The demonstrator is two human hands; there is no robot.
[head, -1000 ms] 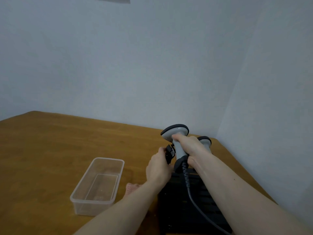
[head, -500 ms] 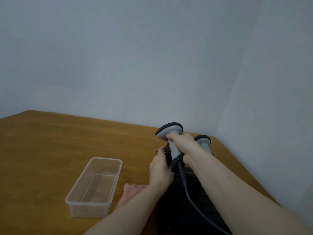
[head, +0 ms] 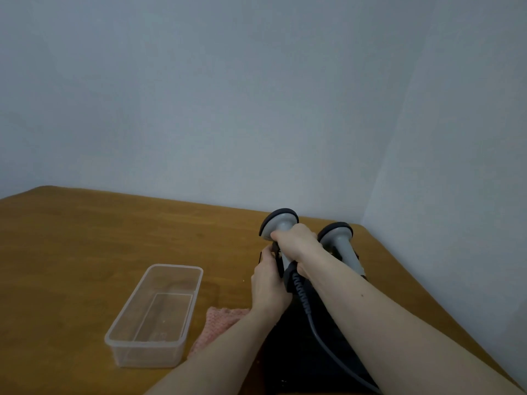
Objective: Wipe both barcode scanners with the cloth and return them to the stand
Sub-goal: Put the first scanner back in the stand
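Observation:
My right hand (head: 296,245) grips the handle of a grey barcode scanner (head: 281,223) with a dark rim, its coiled cable (head: 302,297) trailing toward me. My left hand (head: 269,283) holds the left side of the black stand (head: 288,346), fingers curled on its upright clip just below the scanner. A second grey scanner (head: 339,238) sits upright in the stand to the right. The pink knitted cloth (head: 219,323) lies on the table, partly hidden under my left forearm.
An empty clear plastic box (head: 155,315) stands on the wooden table (head: 85,243) left of the cloth. The stand is in the table's right corner, close to two pale walls.
My right hand has brought the scanner lower, toward the stand. My left hand stays on the stand's left side. The camera tilted slightly, showing more of the cloth.

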